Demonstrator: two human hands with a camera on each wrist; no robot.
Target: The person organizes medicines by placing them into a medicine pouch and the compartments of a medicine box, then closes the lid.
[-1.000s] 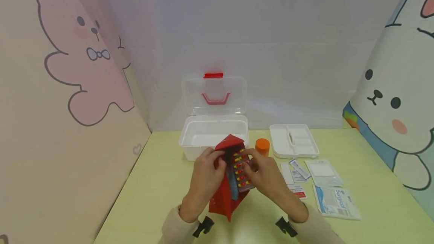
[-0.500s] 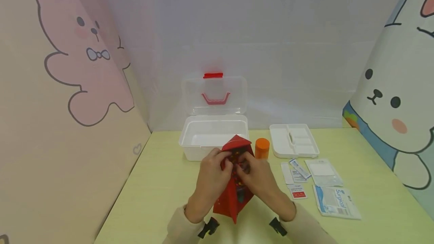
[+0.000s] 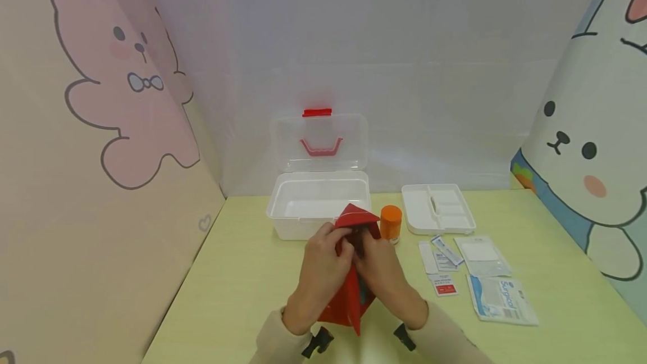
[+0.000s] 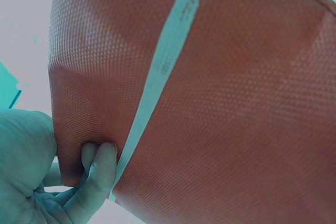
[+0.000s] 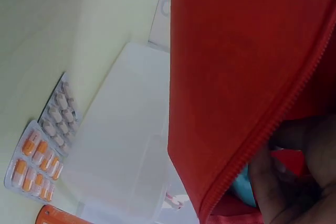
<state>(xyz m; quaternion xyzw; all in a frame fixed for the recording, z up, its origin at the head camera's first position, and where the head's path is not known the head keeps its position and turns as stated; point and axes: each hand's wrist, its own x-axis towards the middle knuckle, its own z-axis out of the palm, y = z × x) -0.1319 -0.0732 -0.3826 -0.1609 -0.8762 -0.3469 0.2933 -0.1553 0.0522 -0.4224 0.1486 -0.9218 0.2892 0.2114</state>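
Note:
My left hand [image 3: 326, 257] pinches the upper edge of a red zip pouch [image 3: 346, 302], thumb against fingers. In the left wrist view a pale strip [image 4: 152, 90] runs across the pouch's woven side. My right hand [image 3: 381, 265] reaches into the pouch's mouth from above, its fingertips hidden. The right wrist view shows those fingers bent in shadow just inside the zip [image 5: 273, 121]; whether they hold anything is too dark to tell. Beside them a light blue item [image 5: 243, 186] sits inside the pouch. The capsule blister pack is out of sight.
Behind the pouch stands a white box [image 3: 290, 226] with its clear lid [image 3: 349, 139] raised. An orange-capped bottle [image 3: 391, 221] and a divided white tray [image 3: 417, 215] are right of it. Flat packets [image 3: 500, 299] lie further right. Blister packs [image 5: 37, 163] show in the right wrist view.
The right hand has pushed the red-and-yellow capsule blister pack down into the pouch, and the pack has gone from sight. Pouch and left hand have shifted slightly right.

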